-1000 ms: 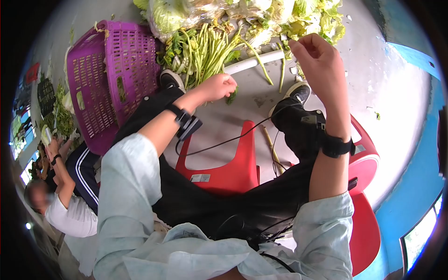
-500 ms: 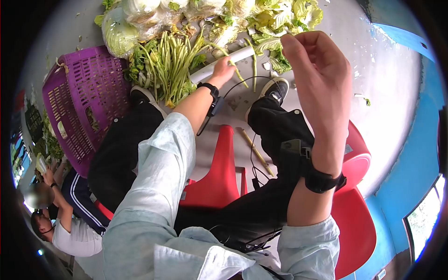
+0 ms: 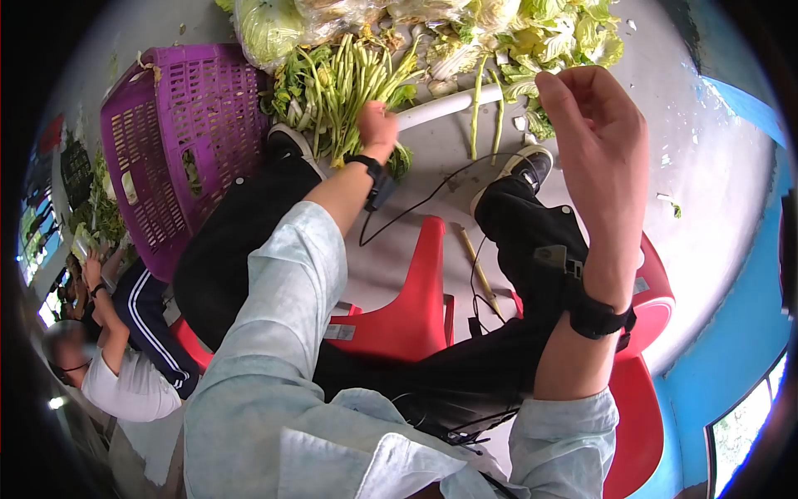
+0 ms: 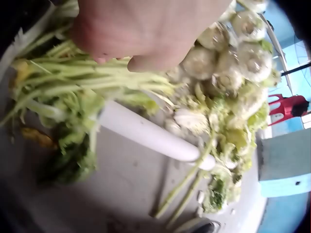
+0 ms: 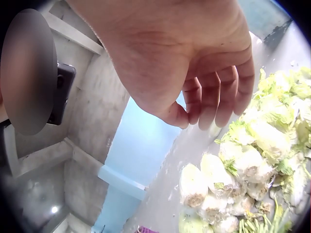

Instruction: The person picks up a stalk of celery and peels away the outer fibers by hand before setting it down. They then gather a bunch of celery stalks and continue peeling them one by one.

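Grey floor (image 3: 416, 185) is bordered on the right by a blue wall (image 3: 723, 283), and wrapped cabbages (image 3: 270, 35) and loose leaves (image 3: 573, 37) are heaped along its far side. Beside a purple basket (image 3: 187, 125), a bundle of green stalks (image 3: 332, 87) is spread on the floor, just short of the cabbages. Its right edge is overlapped by the left hand (image 3: 378, 129), whose fingers are blurred and partly hidden; whether any stalk is gripped cannot be told. Half a second ago that hand was seen farther right, at a loose stalk lying across the white tube (image 3: 445, 108); now it has been brought back to the bundle. That loose stalk (image 3: 477, 112), slanted earlier, has been turned and shifted nearer to the second stalk (image 3: 499, 116), and both are laid nearly side by side across the tube. By the right hand (image 3: 603, 137), nothing is seen to be held: it is kept raised, its fingers loosely bent, with a gap left between thumb and palm, much as before.
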The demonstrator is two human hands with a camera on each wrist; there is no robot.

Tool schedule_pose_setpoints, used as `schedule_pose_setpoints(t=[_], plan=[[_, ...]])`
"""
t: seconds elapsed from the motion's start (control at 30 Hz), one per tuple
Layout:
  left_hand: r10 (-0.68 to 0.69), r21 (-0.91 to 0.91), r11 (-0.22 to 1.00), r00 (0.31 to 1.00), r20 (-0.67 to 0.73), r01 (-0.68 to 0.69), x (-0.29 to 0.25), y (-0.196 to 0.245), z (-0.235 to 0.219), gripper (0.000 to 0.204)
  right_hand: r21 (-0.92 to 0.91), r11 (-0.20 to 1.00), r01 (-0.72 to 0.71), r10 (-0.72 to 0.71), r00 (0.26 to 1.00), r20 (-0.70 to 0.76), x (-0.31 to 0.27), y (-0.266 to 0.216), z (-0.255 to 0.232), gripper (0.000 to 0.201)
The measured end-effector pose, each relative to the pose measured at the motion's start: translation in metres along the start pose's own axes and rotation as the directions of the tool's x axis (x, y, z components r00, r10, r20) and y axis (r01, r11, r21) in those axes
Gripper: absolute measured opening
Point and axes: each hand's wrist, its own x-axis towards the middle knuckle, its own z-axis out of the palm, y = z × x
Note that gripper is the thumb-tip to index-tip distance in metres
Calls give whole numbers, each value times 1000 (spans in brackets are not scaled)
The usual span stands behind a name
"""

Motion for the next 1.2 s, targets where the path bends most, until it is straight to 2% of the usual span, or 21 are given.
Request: schedule_pose_setpoints(t=[0.03, 0.07, 0.1, 0.17, 0.2, 0.3, 0.33, 0.43, 0.47, 0.57, 0.67, 0.77, 0.8, 0.83, 0.9, 1.0, 1.03, 1.1, 1.13, 1.2], plan=[[-21, 80, 997, 999, -36, 24, 10, -19, -18, 27, -1, 1000, -4, 4, 1000, 11, 0, -1, 1, 29], [-112, 218, 969, 992, -51, 120, 16, -22, -42, 30, -2, 1000, -10, 10, 1000, 23, -1, -2, 3, 29], [-221, 286, 935, 975, 11, 209, 21, -22, -65, 41, -6, 1000, -2, 2, 1000, 23, 0, -2, 5, 29], [-207, 269, 951, 962, 179, 154, 27, -47, -90, 52, -14, 1000, 14, -14, 1000, 24, 0, -2, 8, 28], [-234, 293, 947, 905, 356, 130, 34, -55, -97, 63, -11, 1000, 12, -11, 999, 30, 0, -3, 10, 28], [-181, 279, 959, 870, 458, 53, 31, -63, -90, 72, -20, 1000, 12, -11, 999, 48, -1, -4, 13, 27], [-205, 424, 905, 852, 482, -23, 31, -59, -82, 79, -33, 999, 18, -16, 998, 57, -2, -4, 15, 27], [-239, 460, 887, 815, 527, -37, 22, -37, -73, 81, -60, 997, 40, -35, 997, 75, -2, -4, 20, 26], [-284, 495, 868, 798, 531, -20, 17, -23, -72, 88, -66, 997, 48, -42, 996, 79, -2, -4, 21, 26], [-218, 333, 941, 862, 458, 61, 7, -48, -46, 82, -71, 996, 49, -43, 996, 84, -2, -6, 23, 25], [-69, 289, 957, 944, 323, -29, -8, -38, -51, 69, -59, 995, 82, -76, 993, 88, -2, -5, 24, 24], [-196, 101, 980, 929, 313, 172, 8, -36, -70, 53, -38, 996, 79, -76, 993, 86, -3, -4, 24, 24], [-181, 129, 978, 973, 144, 163, 8, -32, -79, 41, -43, 996, 74, -70, 994, 85, -3, -5, 24, 24], [-50, 187, 981, 999, -4, 50, 19, -51, -80, 44, -49, 996, 68, -63, 994, 85, -3, -6, 24, 24], [-13, 268, 961, 977, -213, 71, 34, -73, -85, 54, -64, 997, 53, -47, 995, 90, -3, -7, 24, 24], [-176, 296, 944, 982, 69, 149, 51, -74, -96, 61, -83, 996, 43, -34, 994, 104, -4, -10, 26, 24], [-191, 300, 942, 977, 100, 153, 52, -71, -98, 63, -88, 995, 50, -41, 993, 107, -4, -9, 26, 24], [-219, 309, 937, 962, 160, 162, 54, -63, -99, 68, -89, 994, 65, -55, 992, 110, -3, -9, 28, 25], [-197, 334, 930, 976, 93, 156, 50, -57, -99, 60, -86, 994, 71, -61, 992, 110, -4, -8, 29, 25], [-140, 295, 949, 988, 64, 115, 43, -54, -96, 53, -87, 994, 68, -58, 992, 113, -4, -8, 31, 25]])
